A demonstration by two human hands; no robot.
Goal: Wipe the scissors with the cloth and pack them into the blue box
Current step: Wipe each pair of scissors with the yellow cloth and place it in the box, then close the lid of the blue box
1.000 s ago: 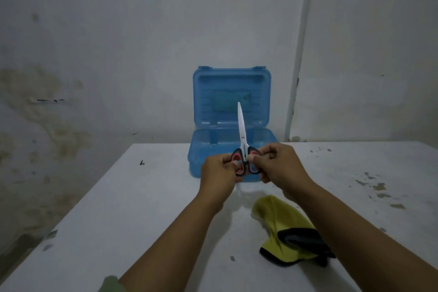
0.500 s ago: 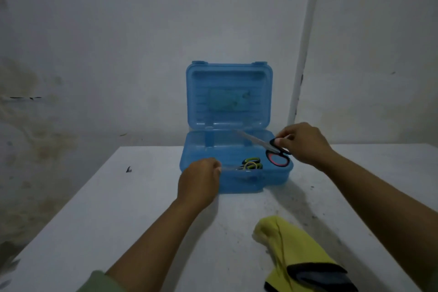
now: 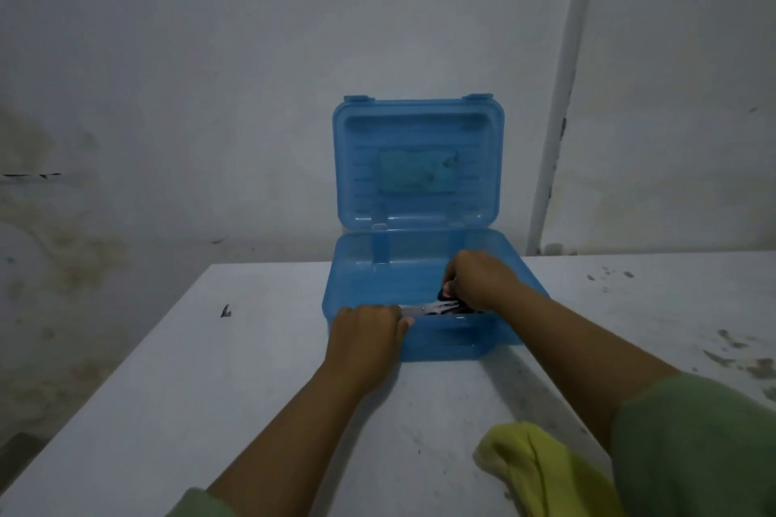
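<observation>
Stained wall (image 3: 126, 139) on the left, white tabletop (image 3: 210, 390) below it with a small dark speck (image 3: 226, 311) near the far-left edge, too small to identify. Left hand (image 3: 364, 335) sits at the box (image 3: 420, 264) front-left wall, fingers curled over the rim; fingertips hidden inside, so can't tell what they touch beyond the rim. Box is open, lid upright against the wall, a paler patch on the lid's inner face that I can't make out. Scissors (image 3: 436, 309) lie low inside the box near the front wall, blade pointing left toward the left hand, blurred; handles mostly covered. Right hand (image 3: 478, 279) is down in the box, fingers curled on the handle end; exact grip hidden by the knuckles. Yellow cloth (image 3: 529, 470) lies on the tabletop at bottom right, cut off by the frame edge and partly covered by the green sleeve (image 3: 693, 453). Right part of the tabletop has dark stains.
</observation>
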